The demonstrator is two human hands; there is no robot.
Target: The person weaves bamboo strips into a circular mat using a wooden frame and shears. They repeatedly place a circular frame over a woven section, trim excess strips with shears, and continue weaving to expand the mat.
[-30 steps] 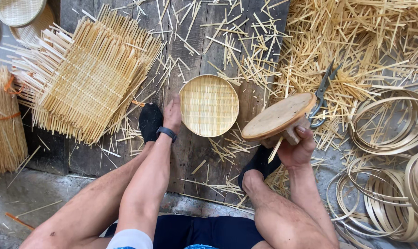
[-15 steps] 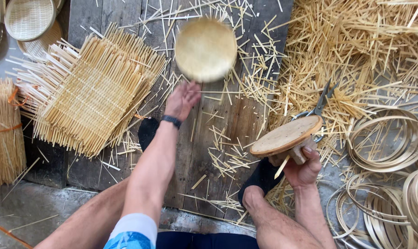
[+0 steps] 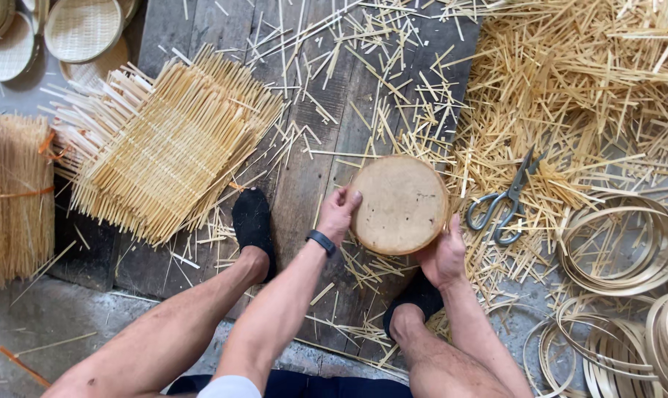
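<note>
On the plank floor, between the feet: a round wooden disc (image 3: 399, 204), held flat side up by both hands.
Left hand: the left hand (image 3: 338, 215) grips the disc's left edge, fingers (image 3: 351, 199) curled onto its rim, a dark band on the wrist.
Right hand: the right hand (image 3: 442, 255) cups the lower right edge from beneath, thumb up along the rim (its other fingers are hidden under the disc).
Done so far: round woven trays (image 3: 82, 28) sit stacked at the top left, so some pieces look finished; trimmed offcuts (image 3: 570, 81) lie heaped at the right.
Left to do: a pile of square woven mats (image 3: 164, 147) with untrimmed ends waits at the left, and many bamboo hoops (image 3: 620, 249) lie unused at the right, so by my judgement much work remains.
Tool: scissors (image 3: 505, 203) lie just right of the disc, untouched.
Stock: a tied bundle (image 3: 13, 195) of strips rests at the far left.
</note>
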